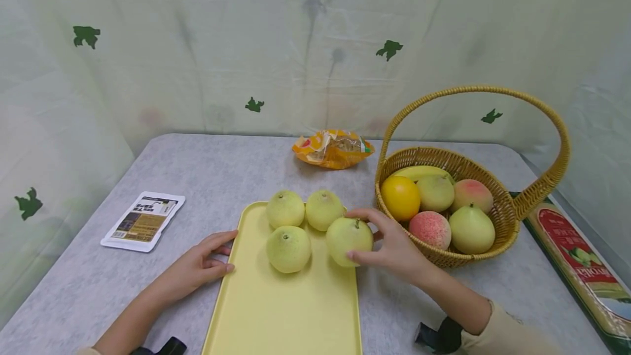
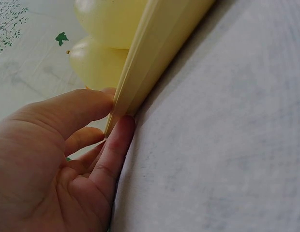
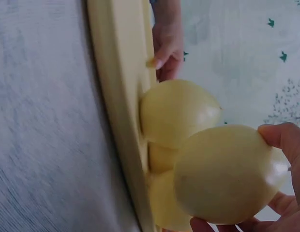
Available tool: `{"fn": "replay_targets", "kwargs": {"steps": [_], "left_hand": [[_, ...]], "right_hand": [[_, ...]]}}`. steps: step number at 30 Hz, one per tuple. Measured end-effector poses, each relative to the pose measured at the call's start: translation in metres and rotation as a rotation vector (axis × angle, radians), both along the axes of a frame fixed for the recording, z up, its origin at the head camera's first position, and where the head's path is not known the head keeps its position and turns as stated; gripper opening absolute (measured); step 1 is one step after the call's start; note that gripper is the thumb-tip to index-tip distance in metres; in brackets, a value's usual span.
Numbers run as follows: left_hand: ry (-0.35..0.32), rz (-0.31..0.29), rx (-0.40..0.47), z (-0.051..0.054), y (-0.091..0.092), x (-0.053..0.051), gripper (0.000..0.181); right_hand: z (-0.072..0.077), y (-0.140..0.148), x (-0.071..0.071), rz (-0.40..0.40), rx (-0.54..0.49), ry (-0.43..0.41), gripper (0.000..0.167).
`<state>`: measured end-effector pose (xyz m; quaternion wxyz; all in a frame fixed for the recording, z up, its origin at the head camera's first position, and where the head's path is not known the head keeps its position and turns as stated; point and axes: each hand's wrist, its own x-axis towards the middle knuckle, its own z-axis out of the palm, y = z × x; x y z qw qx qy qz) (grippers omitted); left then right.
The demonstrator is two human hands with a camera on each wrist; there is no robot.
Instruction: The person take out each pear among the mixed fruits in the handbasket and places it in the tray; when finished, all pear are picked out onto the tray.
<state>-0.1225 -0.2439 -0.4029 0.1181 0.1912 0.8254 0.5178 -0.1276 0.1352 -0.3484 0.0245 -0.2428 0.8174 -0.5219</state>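
A pale yellow-green pear point(image 1: 349, 241) is gripped by my right hand point(image 1: 389, 242), the thumb on its near side and the fingers on the far side. In the right wrist view this pear point(image 3: 227, 174) is held a little off the yellow tray point(image 1: 296, 316), above its right edge. Three more pears point(image 1: 288, 249) sit close together at the tray's far end. At the tray's left edge is my left hand point(image 1: 194, 264). The left wrist view has its thumb point(image 2: 87, 108) on the rim and another finger low against the outer wall.
Right of the tray stands a wicker basket point(image 1: 443, 259) with a tall handle, holding an orange, a banana, peaches and pears. An orange snack bag point(image 1: 334, 149) lies at the back. A white packet point(image 1: 143, 222) is on the left, a large printed package point(image 1: 577, 256) on the right.
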Motion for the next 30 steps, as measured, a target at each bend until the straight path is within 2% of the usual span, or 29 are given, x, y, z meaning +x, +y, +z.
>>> {"fn": "replay_targets", "kwargs": {"steps": [4, 9, 13, 18, 23, 28, 30], "left_hand": [[0.011, -0.009, 0.013, 0.000, 0.001, 0.001, 0.063], [0.028, -0.019, 0.033, 0.001, 0.002, 0.002, 0.062], [0.028, -0.016, 0.029, 0.002, 0.003, 0.002, 0.061], [0.020, -0.012, 0.019, 0.003, 0.003, 0.002, 0.062], [0.005, -0.004, 0.003, 0.002, 0.001, 0.001, 0.063], [0.005, -0.004, 0.001, 0.001, 0.001, 0.001, 0.063], [0.014, -0.009, 0.008, 0.001, 0.001, 0.001, 0.063]], "right_hand": [[-0.013, -0.013, 0.003, 0.002, 0.019, -0.055, 0.056], [-0.009, -0.028, 0.011, -0.013, 0.016, -0.064, 0.056], [-0.018, -0.034, 0.008, -0.049, 0.020, -0.073, 0.058], [-0.031, -0.038, 0.004, -0.102, 0.045, -0.012, 0.059], [-0.031, -0.041, 0.005, -0.135, 0.066, 0.051, 0.062], [-0.027, -0.038, 0.007, -0.100, 0.069, 0.044, 0.060], [-0.023, -0.034, 0.008, -0.068, 0.063, 0.066, 0.057]]}}
